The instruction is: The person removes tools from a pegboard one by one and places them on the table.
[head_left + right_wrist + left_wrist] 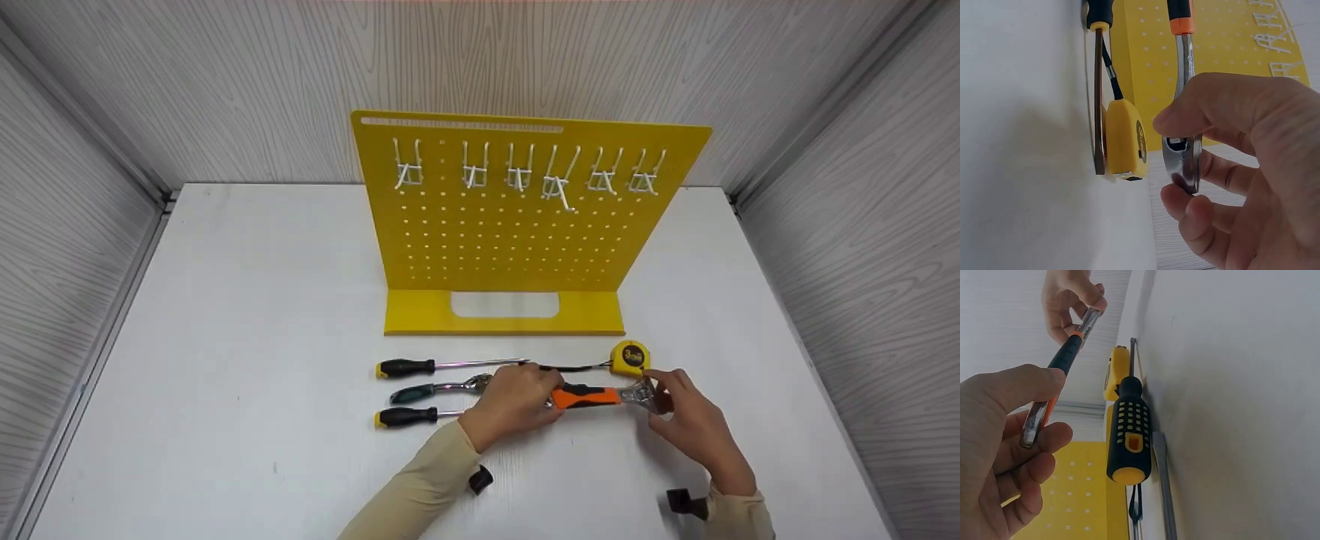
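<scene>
An adjustable wrench (589, 397) with an orange-and-black handle is held level above the table between both hands. My left hand (517, 397) pinches the handle's end between thumb and fingers; the metal end (1030, 430) shows in the left wrist view. With thumb and fingertips my right hand (694, 420) grips the chrome head (1182, 160). Below lies a screwdriver (1129, 422) with a black-and-yellow handle. Beside its blade in the right wrist view is a yellow tape measure (1123, 140). My left hand partly covers the tools under it in the head view.
At left lie two black-and-yellow screwdrivers (405, 367) and a dark green-handled metal tool (412, 394), whose kind is unclear. Behind them a yellow pegboard (510, 240) stands on its base, with several white hooks (557, 187) along its top. Walls border the white table (262, 300).
</scene>
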A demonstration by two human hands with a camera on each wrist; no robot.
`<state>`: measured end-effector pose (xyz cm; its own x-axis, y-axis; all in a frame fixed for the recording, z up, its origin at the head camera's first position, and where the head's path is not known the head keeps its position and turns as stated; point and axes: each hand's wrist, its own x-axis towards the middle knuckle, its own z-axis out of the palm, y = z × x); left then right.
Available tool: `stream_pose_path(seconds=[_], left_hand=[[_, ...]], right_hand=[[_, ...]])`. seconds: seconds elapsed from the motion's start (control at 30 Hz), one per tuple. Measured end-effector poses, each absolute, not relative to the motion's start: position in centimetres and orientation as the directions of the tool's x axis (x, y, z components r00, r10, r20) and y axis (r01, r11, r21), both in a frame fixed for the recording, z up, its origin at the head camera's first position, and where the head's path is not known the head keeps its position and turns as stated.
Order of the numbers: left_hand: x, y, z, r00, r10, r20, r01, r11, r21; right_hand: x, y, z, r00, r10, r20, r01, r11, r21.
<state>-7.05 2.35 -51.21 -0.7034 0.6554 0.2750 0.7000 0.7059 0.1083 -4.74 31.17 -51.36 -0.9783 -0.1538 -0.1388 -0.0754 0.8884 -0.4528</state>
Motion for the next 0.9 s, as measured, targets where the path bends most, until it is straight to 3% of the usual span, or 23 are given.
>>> stream_pose_path(seconds=[0.57,0.9], left_hand=[[-6.2,3.0,-52.7,-0.743,0.638,0.204,0.667,0.73,0.149],[-6.0,3.2,-53.9,-0.707,0.621,0.338,0.685,0.72,0.11]], right_hand=[[-4.0,31.7,-52.4,-0.967,-0.123,-0.223,-0.006,0.886,-0.463],[-3.9,31.7,-52.8,-0.958,-0.113,-0.264,0.016,0.897,-0.442]])
